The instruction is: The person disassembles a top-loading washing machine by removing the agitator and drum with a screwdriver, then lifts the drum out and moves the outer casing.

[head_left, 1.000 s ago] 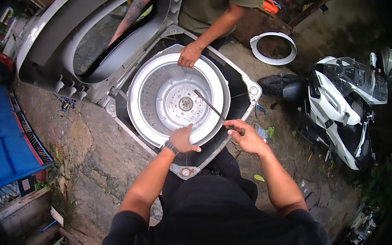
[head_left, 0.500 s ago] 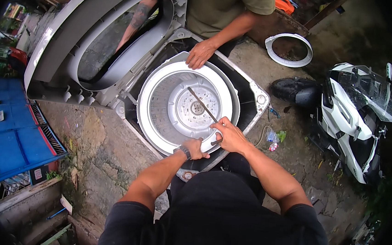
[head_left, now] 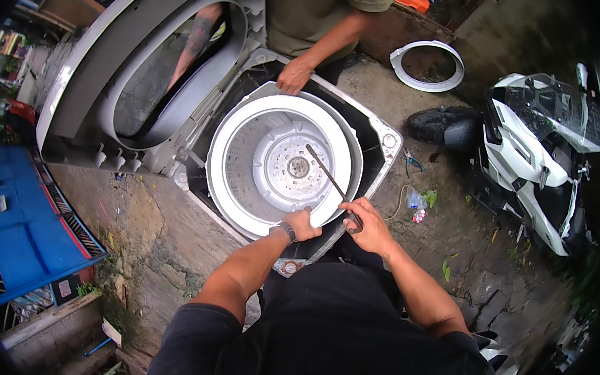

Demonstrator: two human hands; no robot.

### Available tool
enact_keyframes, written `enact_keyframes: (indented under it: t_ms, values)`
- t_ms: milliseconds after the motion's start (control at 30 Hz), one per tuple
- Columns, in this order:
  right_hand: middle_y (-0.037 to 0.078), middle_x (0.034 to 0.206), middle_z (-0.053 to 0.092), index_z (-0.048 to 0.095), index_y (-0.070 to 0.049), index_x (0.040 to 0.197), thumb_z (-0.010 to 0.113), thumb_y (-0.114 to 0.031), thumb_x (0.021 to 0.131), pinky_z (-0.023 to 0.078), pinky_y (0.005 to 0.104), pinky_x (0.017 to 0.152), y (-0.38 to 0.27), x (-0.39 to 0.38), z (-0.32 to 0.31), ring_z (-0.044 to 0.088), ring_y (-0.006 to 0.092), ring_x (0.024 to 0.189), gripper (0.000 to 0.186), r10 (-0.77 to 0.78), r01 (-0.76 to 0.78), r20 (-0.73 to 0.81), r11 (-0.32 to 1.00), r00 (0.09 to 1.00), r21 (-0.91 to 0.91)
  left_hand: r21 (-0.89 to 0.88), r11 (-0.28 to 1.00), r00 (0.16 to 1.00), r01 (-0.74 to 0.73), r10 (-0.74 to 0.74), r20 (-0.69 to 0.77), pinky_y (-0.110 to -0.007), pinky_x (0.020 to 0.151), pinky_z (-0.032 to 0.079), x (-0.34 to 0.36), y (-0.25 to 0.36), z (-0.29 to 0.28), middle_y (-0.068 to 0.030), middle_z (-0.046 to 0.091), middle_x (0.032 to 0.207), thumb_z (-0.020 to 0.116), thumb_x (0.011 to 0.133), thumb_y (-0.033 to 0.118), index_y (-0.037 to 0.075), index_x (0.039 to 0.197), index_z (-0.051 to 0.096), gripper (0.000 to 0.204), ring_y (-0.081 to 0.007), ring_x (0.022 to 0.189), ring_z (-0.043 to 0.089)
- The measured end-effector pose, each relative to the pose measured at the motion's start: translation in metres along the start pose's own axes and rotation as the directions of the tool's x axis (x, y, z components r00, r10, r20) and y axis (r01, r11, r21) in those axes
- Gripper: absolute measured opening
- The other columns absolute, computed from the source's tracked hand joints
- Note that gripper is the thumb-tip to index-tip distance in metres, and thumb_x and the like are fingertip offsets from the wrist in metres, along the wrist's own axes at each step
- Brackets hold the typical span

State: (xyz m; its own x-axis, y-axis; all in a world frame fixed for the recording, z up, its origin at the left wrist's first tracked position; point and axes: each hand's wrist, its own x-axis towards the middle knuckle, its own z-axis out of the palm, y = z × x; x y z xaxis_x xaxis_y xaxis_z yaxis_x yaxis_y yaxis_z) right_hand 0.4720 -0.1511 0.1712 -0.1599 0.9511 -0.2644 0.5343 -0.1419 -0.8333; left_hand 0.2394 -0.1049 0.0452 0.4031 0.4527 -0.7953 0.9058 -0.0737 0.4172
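A metal washing machine drum [head_left: 237,182] with a pale rim sits inside the square, open washer cabinet [head_left: 387,155]. My left hand [head_left: 302,224] is closed around the near rim of the drum, a dark watch on its wrist. To its right, my right hand [head_left: 371,227] grips a long, thin screwdriver [head_left: 328,173] by its dark handle. The shaft slants up and left across the drum's opening, over the round hub [head_left: 298,167] in its perforated floor. On the far side, a co-worker's hand [head_left: 294,76] rests at the outer tub's edge.
The grey washer top cover [head_left: 98,66] stands tilted up at the left. Behind the cabinet is a co-worker in an olive shirt [head_left: 307,12]. A white ring [head_left: 396,61] lies on the ground, pliers [head_left: 412,159] nearer the cabinet. A white motorcycle [head_left: 527,163] stands at right.
My right hand has moved right and slightly down, taking the screwdriver off the drum's near rim, its tip shifting right. My left hand stays on the rim. The whole view has shifted slightly.
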Motion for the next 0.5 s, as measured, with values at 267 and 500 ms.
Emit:
enact_keyframes:
  t_ms: [267, 500]
  values:
    - [0.007, 0.112, 0.062, 0.062, -0.004, 0.127, 0.055, -0.001, 0.093, 0.049, 0.0285, 0.073, 0.022, -0.079, -0.062, 0.060, 0.0149, 0.087, 0.035, 0.033, 0.000, -0.100, 0.951, 0.994, 0.310, 0.031, 0.990, 0.989, -0.138, 0.139, -0.054, -0.048, 0.106, 0.047, 0.004, -0.029, 0.016, -0.0343, 0.061, 0.129, 0.075, 0.073, 0.073, -0.001, 0.150, 0.037, 0.113, -0.0452, 0.123, 0.060]
    - [0.004, 0.111, 0.061, 0.037, -0.005, 0.153, 0.046, 0.001, 0.094, 0.045, 0.0241, 0.060, 0.141, -0.170, -0.044, 0.050, 0.0075, 0.065, 0.060, 0.503, -0.110, -0.296, 0.630, 0.812, 0.769, 0.182, 0.982, 0.876, -0.041, 0.123, -0.467, -0.060, 0.117, 0.025, -0.009, -0.016, 0.040, -0.0241, 0.068, 0.117, 0.071, 0.080, 0.068, 0.001, 0.136, 0.051, 0.090, -0.0396, 0.114, 0.063]
